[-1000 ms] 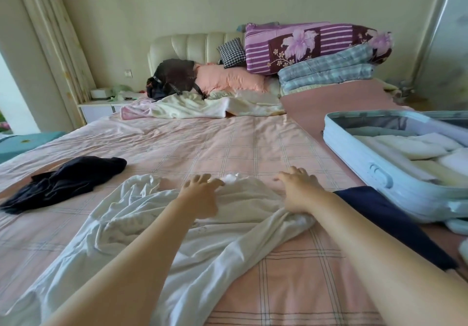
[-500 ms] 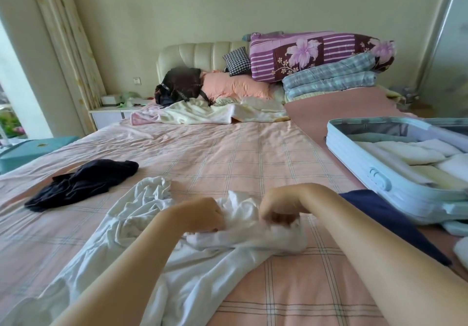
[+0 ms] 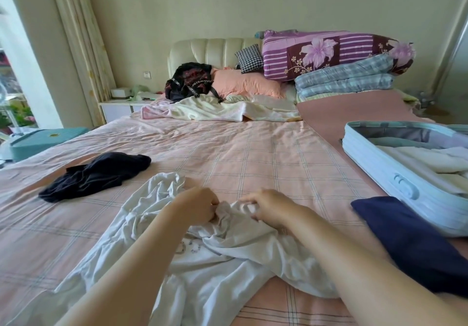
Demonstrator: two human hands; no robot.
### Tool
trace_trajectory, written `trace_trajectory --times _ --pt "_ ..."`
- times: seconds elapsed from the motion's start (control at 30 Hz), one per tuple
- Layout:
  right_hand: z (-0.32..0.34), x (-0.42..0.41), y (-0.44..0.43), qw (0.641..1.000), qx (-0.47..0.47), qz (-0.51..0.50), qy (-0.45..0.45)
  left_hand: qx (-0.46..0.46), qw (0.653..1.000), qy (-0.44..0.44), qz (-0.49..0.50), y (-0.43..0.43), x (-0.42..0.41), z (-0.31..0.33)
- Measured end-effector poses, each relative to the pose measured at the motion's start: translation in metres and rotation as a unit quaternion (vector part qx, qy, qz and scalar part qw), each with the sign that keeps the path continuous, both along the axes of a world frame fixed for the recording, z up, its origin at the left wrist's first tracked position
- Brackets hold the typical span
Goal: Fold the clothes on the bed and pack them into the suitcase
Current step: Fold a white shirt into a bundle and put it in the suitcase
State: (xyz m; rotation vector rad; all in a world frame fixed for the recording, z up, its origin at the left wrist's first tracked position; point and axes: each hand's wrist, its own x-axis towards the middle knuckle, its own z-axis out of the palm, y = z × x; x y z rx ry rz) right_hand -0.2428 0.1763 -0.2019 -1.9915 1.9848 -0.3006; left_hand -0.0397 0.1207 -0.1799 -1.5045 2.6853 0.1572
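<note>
Both hands bunched into a crumpled white cotton garment [image 3: 202, 254] on the pink plaid bed sheet [image 3: 253, 158].

L hand [image 3: 196, 205] is curled tight, pinching a fold of the white fabric; R hand [image 3: 271, 208] has fingers half spread, tips pressing into the cloth just beside it. Vs 0.5 s ago: R hand was a closed fist on the fabric and has now loosened; hands remain close together and the garment stays rumpled, not flattened. Crumpled black garment [image 3: 96, 175] lies well apart to the left, same spot as before. Folded navy cloth [image 3: 415, 242] sits by the R forearm, touching the open pale-blue hard-shell suitcase [image 3: 405, 186], which holds folded light clothes.
</note>
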Motion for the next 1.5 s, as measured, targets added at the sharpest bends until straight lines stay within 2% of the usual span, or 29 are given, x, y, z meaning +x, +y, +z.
trace_trajectory --times 0.1,0.23,0.33,0.4,0.53,0.63,0.7,0.73,0.8,0.9,0.97,1.03,1.07,1.13,1.23,1.3,1.4,1.5 --pt "0.009 -0.015 0.001 0.993 -0.083 -0.046 0.072 -0.082 0.994 0.071 0.023 -0.007 0.0 0.004" --pt "0.026 -0.06 0.014 0.966 -0.177 -0.146 0.117 -0.187 0.962 0.19 0.056 -0.012 -0.013 0.009" --pt "0.032 -0.09 0.027 0.929 -0.225 -0.23 0.18 -0.183 0.948 0.246 0.083 -0.009 -0.042 0.015" --pt "0.037 -0.101 0.036 0.915 -0.217 -0.276 0.196 -0.163 0.947 0.265 0.083 -0.009 -0.067 0.021" --pt "0.041 -0.115 0.045 0.891 -0.169 -0.344 0.241 -0.041 0.923 0.378 0.055 -0.016 -0.109 0.021" --pt "0.038 -0.11 0.044 0.893 -0.152 -0.29 0.308 0.091 0.952 0.29 -0.047 -0.02 -0.123 0.007" --pt "0.032 -0.1 0.036 0.921 -0.166 -0.222 0.273 0.159 0.945 0.279 -0.055 -0.025 -0.117 -0.001" --pt "0.03 -0.093 0.031 0.937 -0.178 -0.188 0.234 0.156 0.939 0.306 -0.038 -0.029 -0.111 -0.003" --pt "0.026 -0.073 0.02 0.962 -0.194 -0.13 0.139 0.087 0.933 0.35 0.0 -0.041 -0.091 -0.001" --pt "0.021 -0.039 0.006 0.982 -0.171 -0.073 0.005 0.022 0.948 0.316 0.02 -0.061 -0.051 0.005" --pt "0.014 -0.02 -0.007 0.987 -0.154 -0.044 -0.019 0.019 0.975 0.22 0.014 -0.074 -0.02 0.004" --pt "0.006 -0.005 -0.023 0.99 -0.137 -0.012 0.003 0.004 0.999 0.038 0.005 -0.083 0.005 0.0" --pt "0.003 0.001 -0.03 0.993 -0.12 0.0 0.014 -0.016 0.999 -0.033 -0.006 -0.085 0.015 -0.004" --pt "-0.001 0.009 -0.043 0.997 -0.071 0.023 0.035 -0.034 0.996 -0.086 -0.012 -0.09 0.028 -0.013" --pt "-0.002 0.013 -0.058 0.997 -0.039 0.01 0.066 -0.088 0.994 -0.058 0.019 -0.102 0.038 -0.017" --pt "0.001 0.011 -0.068 0.994 -0.085 -0.049 0.039 -0.147 0.986 0.01 0.074 -0.115 0.05 -0.01" --pt "0.007 0.009 -0.084 0.976 -0.179 -0.124 -0.024 -0.256 0.948 0.078 0.17 -0.132 0.068 0.014" --pt "0.015 0.014 -0.102 0.962 -0.234 -0.142 -0.011 -0.237 0.93 0.167 0.225 -0.151 0.075 0.029"
